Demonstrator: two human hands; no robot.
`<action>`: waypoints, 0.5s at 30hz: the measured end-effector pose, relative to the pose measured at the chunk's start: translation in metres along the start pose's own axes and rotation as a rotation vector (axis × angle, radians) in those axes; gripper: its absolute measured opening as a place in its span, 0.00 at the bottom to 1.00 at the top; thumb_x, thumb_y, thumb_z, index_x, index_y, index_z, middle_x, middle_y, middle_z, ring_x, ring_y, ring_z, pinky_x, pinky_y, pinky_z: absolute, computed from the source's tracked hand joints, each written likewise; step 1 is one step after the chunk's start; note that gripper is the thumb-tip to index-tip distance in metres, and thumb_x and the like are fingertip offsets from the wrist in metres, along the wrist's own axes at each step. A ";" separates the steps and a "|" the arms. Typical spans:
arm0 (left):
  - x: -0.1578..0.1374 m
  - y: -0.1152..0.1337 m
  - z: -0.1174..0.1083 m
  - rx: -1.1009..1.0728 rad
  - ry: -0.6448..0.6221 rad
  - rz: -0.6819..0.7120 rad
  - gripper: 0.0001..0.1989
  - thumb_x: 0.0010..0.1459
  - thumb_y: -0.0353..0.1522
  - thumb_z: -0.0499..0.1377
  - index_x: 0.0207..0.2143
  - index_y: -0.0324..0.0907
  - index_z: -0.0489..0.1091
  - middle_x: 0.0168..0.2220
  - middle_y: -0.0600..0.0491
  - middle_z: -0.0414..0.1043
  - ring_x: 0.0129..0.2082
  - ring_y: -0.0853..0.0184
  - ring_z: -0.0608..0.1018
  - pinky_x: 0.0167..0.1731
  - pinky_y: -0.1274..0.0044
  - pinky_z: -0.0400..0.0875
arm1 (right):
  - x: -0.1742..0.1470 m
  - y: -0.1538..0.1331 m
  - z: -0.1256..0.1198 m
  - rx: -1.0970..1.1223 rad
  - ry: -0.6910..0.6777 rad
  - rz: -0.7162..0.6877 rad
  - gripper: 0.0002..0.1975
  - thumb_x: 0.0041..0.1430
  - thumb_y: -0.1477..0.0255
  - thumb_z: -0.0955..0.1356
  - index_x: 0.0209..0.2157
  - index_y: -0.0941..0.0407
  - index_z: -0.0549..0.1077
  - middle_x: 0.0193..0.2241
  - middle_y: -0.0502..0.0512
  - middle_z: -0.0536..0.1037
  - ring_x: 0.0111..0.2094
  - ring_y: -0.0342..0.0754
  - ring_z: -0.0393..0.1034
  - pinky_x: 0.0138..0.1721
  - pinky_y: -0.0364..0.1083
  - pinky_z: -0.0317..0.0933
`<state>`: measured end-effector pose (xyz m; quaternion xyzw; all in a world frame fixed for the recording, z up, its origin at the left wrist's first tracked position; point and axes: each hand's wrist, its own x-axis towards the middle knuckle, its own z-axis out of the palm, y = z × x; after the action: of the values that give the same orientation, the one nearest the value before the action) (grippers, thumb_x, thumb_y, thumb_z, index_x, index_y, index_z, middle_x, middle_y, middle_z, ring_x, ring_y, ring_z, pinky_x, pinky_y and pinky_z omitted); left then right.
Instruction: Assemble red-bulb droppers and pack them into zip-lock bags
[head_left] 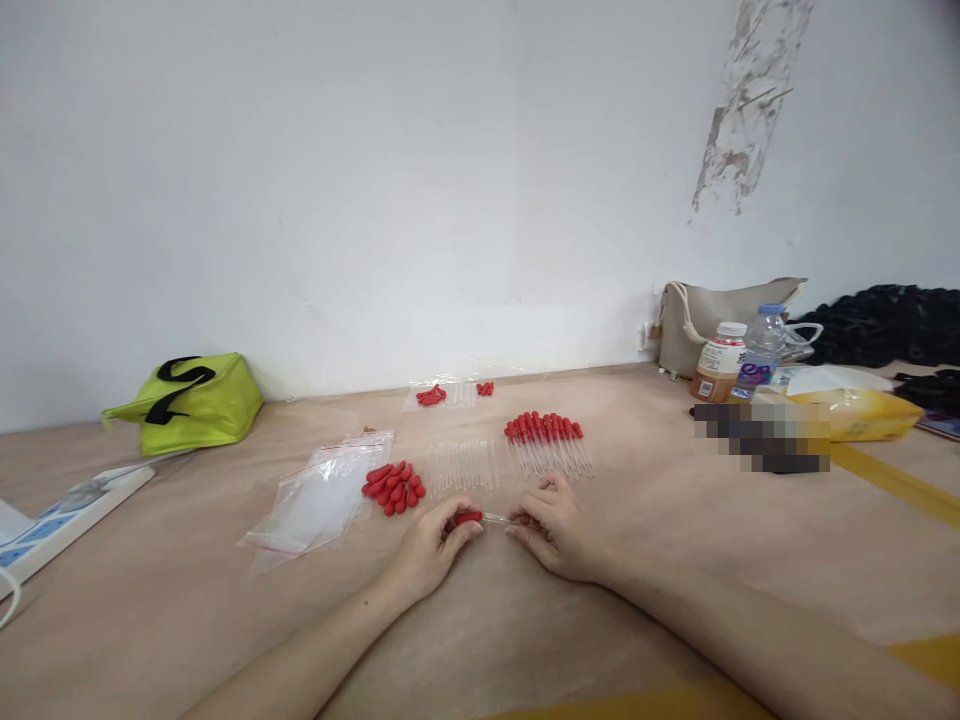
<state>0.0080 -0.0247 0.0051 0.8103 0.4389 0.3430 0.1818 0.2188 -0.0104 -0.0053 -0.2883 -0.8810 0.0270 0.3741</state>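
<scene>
Between thumb and fingers, my left hand (442,535) pinches a red rubber dropper bulb (469,517). My right hand (553,525) grips a thin clear glass dropper tube (495,518), whose left end meets the bulb's mouth; how far it sits inside cannot be made out. Just beyond the hands lies a row of bare clear tubes (461,465). Left of them is a pile of loose red bulbs (393,488). To the right, droppers with red bulbs on their tubes (546,440) lie side by side.
Clear zip bags (322,500) lie left of the bulb pile. More red bulbs and tubes on a bag (450,396) rest near the wall. A lime bag (202,400) and a power strip (75,520) are left; bottles (720,365) and a yellow tissue pack (862,405) stand right.
</scene>
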 end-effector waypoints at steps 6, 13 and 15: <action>0.001 0.002 -0.001 0.068 0.032 0.039 0.08 0.56 0.35 0.53 0.32 0.41 0.69 0.27 0.56 0.71 0.28 0.69 0.71 0.29 0.80 0.62 | 0.002 0.000 0.000 0.006 -0.031 0.006 0.06 0.56 0.71 0.61 0.30 0.58 0.67 0.25 0.51 0.73 0.26 0.41 0.63 0.40 0.47 0.47; 0.001 0.000 -0.004 0.094 -0.008 0.096 0.07 0.56 0.35 0.54 0.32 0.43 0.70 0.29 0.55 0.72 0.31 0.68 0.71 0.35 0.76 0.61 | 0.006 0.007 0.000 0.012 -0.092 0.019 0.07 0.56 0.71 0.62 0.27 0.57 0.68 0.25 0.49 0.72 0.27 0.40 0.62 0.39 0.46 0.45; 0.001 0.001 -0.004 0.119 -0.026 0.112 0.07 0.56 0.35 0.54 0.31 0.43 0.70 0.28 0.55 0.72 0.30 0.68 0.71 0.36 0.75 0.60 | 0.008 0.010 -0.001 -0.002 -0.116 0.003 0.07 0.57 0.70 0.63 0.28 0.56 0.70 0.25 0.48 0.72 0.28 0.40 0.63 0.40 0.46 0.44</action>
<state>0.0060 -0.0243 0.0085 0.8474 0.4101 0.3154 0.1195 0.2196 0.0018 -0.0023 -0.2879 -0.9007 0.0435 0.3224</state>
